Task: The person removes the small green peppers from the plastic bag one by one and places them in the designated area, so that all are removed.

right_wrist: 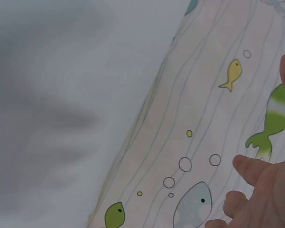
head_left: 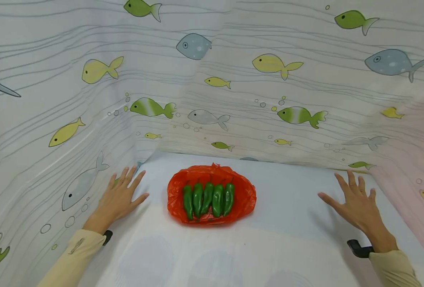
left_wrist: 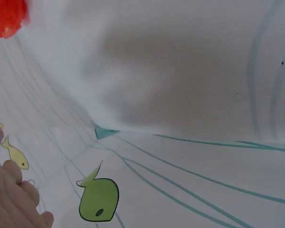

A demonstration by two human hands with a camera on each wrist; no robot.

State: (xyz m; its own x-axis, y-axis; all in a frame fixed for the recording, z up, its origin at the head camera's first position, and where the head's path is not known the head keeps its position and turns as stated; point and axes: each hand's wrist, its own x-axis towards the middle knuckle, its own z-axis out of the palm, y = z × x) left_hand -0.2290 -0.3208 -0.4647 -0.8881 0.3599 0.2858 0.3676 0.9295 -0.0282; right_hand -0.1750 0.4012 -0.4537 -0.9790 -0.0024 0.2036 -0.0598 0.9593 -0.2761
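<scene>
Lying side by side, stalks toward the worktop's back edge, five glossy green elongated peppers (head_left: 207,198) occupy a crinkled red plastic bag (head_left: 247,201), opened out like a dish. The bag sits near the middle of the back edge of the white worktop (head_left: 287,239); its raised rim presumably serves to contain the peppers. A bare left hand (head_left: 120,201) is at the left edge, fingers extended and spread; a bare right hand (head_left: 358,209) is likewise spread near the back right corner. Neither grips anything; both stand well apart from the bag, leaving it unobstructed. Contact with the worktop cannot be confirmed.
</scene>
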